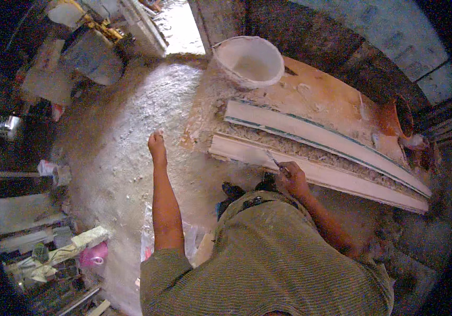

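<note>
My right hand (pixel 292 179) is closed around a slim tool with a narrow pale blade (pixel 271 157). The blade's tip lies over the nearer of two long pale moulding strips (pixel 336 178); I cannot tell whether it touches. Behind that one runs the farther strip (pixel 310 126), edged in dark green, with crumbly scraps in the gap between them. My left hand (pixel 156 146) is held out over the floor, left of the strips, its fingers pressed together. Whether anything small is in them is not plain.
A wide white-crusted bucket (pixel 249 62) stands on the far left corner of the orange-brown work board (pixel 315 87). An orange bucket (pixel 397 118) lies near its right end. Pale debris covers the floor (pixel 125 147). At left are a pink container (pixel 93 255) and a pale beam (pixel 81 243).
</note>
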{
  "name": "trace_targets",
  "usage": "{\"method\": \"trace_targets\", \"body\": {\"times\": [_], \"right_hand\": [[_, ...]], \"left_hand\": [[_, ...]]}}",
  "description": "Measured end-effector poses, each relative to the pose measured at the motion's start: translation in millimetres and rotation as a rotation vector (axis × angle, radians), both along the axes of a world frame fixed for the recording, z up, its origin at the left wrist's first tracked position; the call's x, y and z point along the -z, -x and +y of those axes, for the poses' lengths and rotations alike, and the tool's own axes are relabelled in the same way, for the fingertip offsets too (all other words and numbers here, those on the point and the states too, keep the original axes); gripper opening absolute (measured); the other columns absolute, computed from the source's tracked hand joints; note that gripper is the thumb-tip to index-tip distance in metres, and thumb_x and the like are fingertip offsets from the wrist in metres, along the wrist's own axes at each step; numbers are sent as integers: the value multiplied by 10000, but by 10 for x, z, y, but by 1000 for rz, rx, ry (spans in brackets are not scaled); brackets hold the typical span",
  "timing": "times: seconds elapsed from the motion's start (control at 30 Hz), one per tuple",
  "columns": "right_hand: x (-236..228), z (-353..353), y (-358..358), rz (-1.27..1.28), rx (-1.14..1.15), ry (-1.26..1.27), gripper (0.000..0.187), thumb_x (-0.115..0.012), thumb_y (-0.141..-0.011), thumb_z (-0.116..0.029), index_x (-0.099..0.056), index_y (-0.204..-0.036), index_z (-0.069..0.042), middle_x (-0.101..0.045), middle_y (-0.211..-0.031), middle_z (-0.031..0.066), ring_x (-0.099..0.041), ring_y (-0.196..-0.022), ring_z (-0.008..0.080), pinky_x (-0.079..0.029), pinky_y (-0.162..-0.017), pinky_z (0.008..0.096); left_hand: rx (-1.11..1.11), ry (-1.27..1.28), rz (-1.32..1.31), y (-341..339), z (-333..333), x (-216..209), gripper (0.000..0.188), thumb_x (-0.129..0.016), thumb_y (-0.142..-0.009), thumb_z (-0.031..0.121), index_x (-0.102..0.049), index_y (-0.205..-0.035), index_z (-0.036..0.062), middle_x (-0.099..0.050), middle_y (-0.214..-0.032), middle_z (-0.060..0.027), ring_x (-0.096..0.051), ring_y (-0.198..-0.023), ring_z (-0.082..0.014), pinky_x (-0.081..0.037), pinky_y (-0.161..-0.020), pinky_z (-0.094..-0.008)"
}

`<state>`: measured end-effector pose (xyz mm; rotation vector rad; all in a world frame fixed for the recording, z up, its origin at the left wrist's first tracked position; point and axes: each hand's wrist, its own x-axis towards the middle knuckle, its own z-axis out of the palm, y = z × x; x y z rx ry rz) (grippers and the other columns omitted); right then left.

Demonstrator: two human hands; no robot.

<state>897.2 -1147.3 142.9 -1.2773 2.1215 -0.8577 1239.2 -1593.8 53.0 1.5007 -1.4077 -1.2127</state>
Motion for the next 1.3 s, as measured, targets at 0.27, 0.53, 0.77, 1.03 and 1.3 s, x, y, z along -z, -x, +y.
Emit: {"method": "trace_targets", "body": {"times": [0.27, 0.53, 0.77, 1.03, 1.3], "right_hand": [[-305, -885, -445, 212, -380, -49, 358, -700, -903, -178, -643, -1248, -102, -627, -1258, 124, -687, -1013, 367, -590, -807, 457], [-351, -1875, -797, 629, -820, 10, 299, -649, -869, -155, -637, -1162, -92, -602, -1272, 140, -706, -872, 344, -570, -664, 481], [-380, -2328, -1037, 676, -979, -175, 127, -641, -850, -134, -655, -941, -48, -640, -1068, 181, -690, -697, 364, -561, -587, 504], [-668, -2312, -1191, 736, -1022, -156, 139, -634, -863, -147, -665, -935, -32, -653, -1033, 186, -710, -719, 355, -573, -583, 485], [-665, -2244, -1059, 691, -926, -224, 110, -662, -828, -93, -650, -925, -44, -639, -1044, 147, -707, -729, 344, -582, -597, 468]], "left_hand": [[-113, 79, -109, -1147, 733, -238, 316, -596, -1044, 288, -655, -914, 6, -553, -787, -3, -492, -744, -103, -422, -668, -291], [-387, -64, -424, -3326, 2220, 922, 214, -695, -915, 173, -730, -987, -25, -735, -907, -101, -668, -832, -198, -534, -780, -343], [-666, -551, -943, -4393, 3421, 1171, 653, -804, -805, 448, -661, -1288, 33, -669, -1263, -234, -630, -1171, -404, -495, -995, -517], [-632, -650, -710, -3856, 3719, 1817, 826, -827, -736, 557, -613, -1380, 85, -602, -1367, -202, -551, -1283, -393, -454, -1073, -515], [-593, -484, -162, -2918, 3021, 1652, 610, -788, -866, 344, -619, -1388, 77, -579, -1411, -174, -534, -1314, -334, -451, -1086, -437]]}}
